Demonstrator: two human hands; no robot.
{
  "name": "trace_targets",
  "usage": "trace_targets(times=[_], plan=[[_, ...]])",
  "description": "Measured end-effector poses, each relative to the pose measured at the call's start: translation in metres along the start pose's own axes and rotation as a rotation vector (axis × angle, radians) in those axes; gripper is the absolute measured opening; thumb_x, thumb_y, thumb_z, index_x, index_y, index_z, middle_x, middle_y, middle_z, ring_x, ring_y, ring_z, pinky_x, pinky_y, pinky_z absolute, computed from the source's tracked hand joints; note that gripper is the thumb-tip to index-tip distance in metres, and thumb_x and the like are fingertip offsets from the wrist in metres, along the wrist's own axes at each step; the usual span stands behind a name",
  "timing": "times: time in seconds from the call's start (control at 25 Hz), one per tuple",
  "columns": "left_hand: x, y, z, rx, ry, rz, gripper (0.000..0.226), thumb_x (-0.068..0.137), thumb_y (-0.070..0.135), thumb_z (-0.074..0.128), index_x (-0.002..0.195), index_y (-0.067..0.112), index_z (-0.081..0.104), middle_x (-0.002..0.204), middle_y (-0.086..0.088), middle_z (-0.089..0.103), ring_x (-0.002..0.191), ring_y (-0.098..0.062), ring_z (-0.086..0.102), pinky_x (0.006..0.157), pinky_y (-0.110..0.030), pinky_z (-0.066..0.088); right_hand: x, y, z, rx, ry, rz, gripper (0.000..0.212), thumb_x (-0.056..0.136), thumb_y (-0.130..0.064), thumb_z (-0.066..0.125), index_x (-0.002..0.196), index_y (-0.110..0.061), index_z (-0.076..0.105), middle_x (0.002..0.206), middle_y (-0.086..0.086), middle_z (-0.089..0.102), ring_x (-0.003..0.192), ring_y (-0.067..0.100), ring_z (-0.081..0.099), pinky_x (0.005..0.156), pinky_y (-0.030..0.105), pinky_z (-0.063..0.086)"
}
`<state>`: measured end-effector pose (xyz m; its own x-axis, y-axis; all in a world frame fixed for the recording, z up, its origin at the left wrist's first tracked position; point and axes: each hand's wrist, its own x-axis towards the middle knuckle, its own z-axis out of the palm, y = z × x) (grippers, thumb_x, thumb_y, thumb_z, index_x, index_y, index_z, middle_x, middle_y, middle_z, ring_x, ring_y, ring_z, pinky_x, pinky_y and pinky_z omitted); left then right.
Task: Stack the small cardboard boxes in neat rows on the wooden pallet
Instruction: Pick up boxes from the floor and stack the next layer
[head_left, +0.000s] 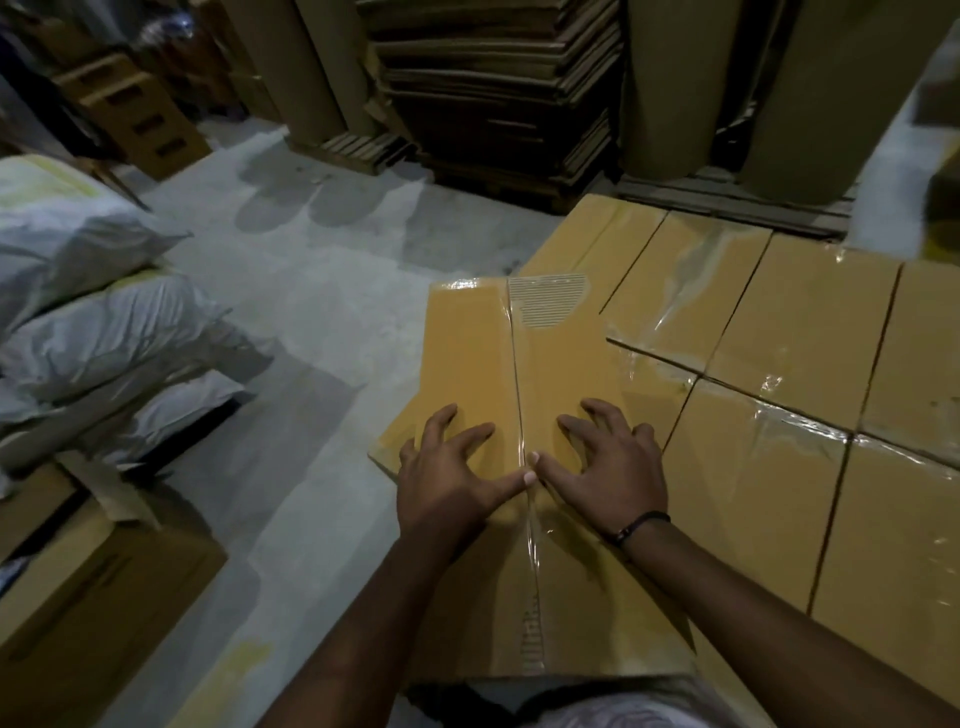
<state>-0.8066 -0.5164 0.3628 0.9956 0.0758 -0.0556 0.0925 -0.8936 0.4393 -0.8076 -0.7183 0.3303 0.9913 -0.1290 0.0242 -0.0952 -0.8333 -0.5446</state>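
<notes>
Pressing on the top of a tan rectangular cardboard box (467, 353), both hands sit side by side near its close end. Left hand (447, 478): fingers spread and arched, tips on the cardboard, gripping nothing. Right hand (608, 467): same claw-like spread, tips down on the box top, nothing held; a thin dark wristband (641, 525) circles that wrist. The two thumbs meet over the strip of clear glossy tape (519, 374) that runs along the box's centre seam. At the far end of the box, a torn patch of bared ribbed corrugation (548, 301) shows just right of the seam. The box lies on the left edge of a flat layer of matching tan taped cardboard boxes (810, 322), which are packed edge to edge in rows; it sits slightly askew to their seams. Whatever carries that layer is hidden beneath it, so I cannot tell if a pallet is there. To the left, grey concrete floor (322, 291). Beyond it, a pile of white plastic sacks (104, 322), and nearer, a large brown open-flapped carton (104, 582). At the back, a tall stack of flattened brown cardboard sheets (493, 93) stands between upright brown paper rolls (665, 78).
</notes>
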Motion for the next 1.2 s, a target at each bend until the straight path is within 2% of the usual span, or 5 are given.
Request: trace_targets(times=[0.44, 0.68, 0.88, 1.08, 1.2], plan=[[0.168, -0.092, -0.084, -0.022, 0.024, 0.300, 0.082, 0.061, 0.096, 0.060, 0.129, 0.049, 0.063, 0.156, 0.023, 0.030, 0.140, -0.022, 0.034, 0.104, -0.052, 0.046, 0.079, -0.146, 0.073, 0.016, 0.239, 0.200, 0.066, 0.079, -0.075, 0.056, 0.137, -0.044, 0.054, 0.155, -0.014, 0.033, 0.122, 0.026, 0.037, 0.102, 0.041, 0.038], [0.246, -0.103, -0.063, -0.027, -0.092, 0.455, 0.076, 0.067, 0.093, 0.059, 0.128, 0.048, 0.064, 0.155, 0.022, 0.032, 0.140, -0.023, 0.036, 0.104, -0.052, 0.047, 0.114, -0.159, 0.102, 0.009, 0.289, 0.398, 0.071, 0.076, -0.082, 0.041, 0.134, -0.044, 0.057, 0.153, -0.012, 0.033, 0.123, 0.029, 0.037, 0.104, 0.046, 0.038], [0.292, -0.129, -0.037, -0.050, -0.196, 0.530, 0.069, 0.073, 0.085, 0.062, 0.129, 0.046, 0.063, 0.157, 0.020, 0.031, 0.144, -0.024, 0.031, 0.110, -0.049, 0.042, 0.139, -0.152, 0.148, 0.062, 0.235, 0.452, 0.062, 0.080, -0.071, 0.058, 0.135, -0.043, 0.057, 0.154, -0.011, 0.030, 0.124, 0.028, 0.036, 0.105, 0.047, 0.037], [0.323, -0.178, -0.011, 0.325, -0.614, 0.350, 0.103, 0.078, 0.082, 0.057, 0.160, 0.036, 0.017, 0.170, -0.006, -0.007, 0.149, -0.051, 0.014, 0.117, -0.060, 0.029, 0.140, -0.149, 0.197, 0.128, -0.056, 0.612, 0.070, 0.089, -0.053, 0.063, 0.151, -0.037, 0.034, 0.164, 0.006, 0.011, 0.143, 0.037, 0.022, 0.113, 0.053, 0.029], [0.304, -0.214, -0.007, 0.385, -0.619, 0.351, 0.108, 0.079, 0.082, 0.055, 0.161, 0.041, -0.001, 0.168, -0.007, -0.020, 0.147, -0.054, 0.016, 0.117, -0.058, 0.030, 0.126, -0.163, 0.216, 0.140, -0.101, 0.667, 0.075, 0.097, -0.051, 0.052, 0.159, -0.036, 0.012, 0.166, 0.009, 0.005, 0.144, 0.039, 0.023, 0.114, 0.054, 0.032]])
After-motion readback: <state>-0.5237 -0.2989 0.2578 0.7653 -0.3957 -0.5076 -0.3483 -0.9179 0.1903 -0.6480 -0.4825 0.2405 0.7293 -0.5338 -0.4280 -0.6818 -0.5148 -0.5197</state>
